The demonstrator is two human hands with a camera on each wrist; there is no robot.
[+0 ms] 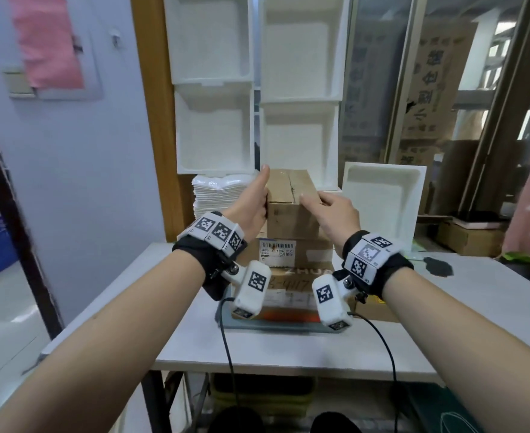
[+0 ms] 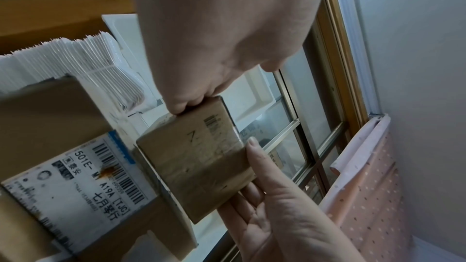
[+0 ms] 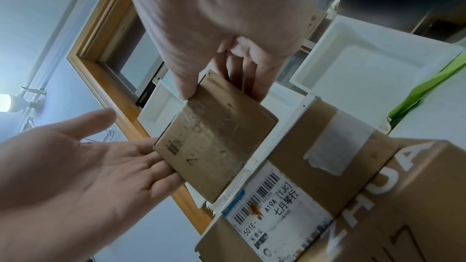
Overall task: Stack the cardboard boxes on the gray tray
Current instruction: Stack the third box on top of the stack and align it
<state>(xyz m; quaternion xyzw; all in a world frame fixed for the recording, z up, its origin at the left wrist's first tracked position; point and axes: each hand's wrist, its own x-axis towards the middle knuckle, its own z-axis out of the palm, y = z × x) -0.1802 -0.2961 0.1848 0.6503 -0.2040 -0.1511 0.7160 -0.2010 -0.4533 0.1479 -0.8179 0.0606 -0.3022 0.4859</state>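
Three cardboard boxes stand stacked on the gray tray (image 1: 276,327). The bottom box (image 1: 291,292) carries pale lettering, and the middle box (image 1: 288,253) has a white barcode label (image 3: 272,210). The small top box (image 1: 288,210) sits on the stack. My left hand (image 1: 254,204) presses flat against its left side with straight fingers and the thumb raised. My right hand (image 1: 332,214) holds its right side, pinching it with the thumb on the near edge and the fingers behind. In the wrist views the top box (image 2: 196,162) (image 3: 216,142) shows clamped between both hands.
White foam trays (image 1: 213,129) lean upright behind the stack. A pile of white plastic trays (image 1: 213,195) stands at back left, and a foam lid (image 1: 382,201) at back right. A low cardboard box (image 1: 373,310) lies right of the tray. Cables hang over the table's front edge.
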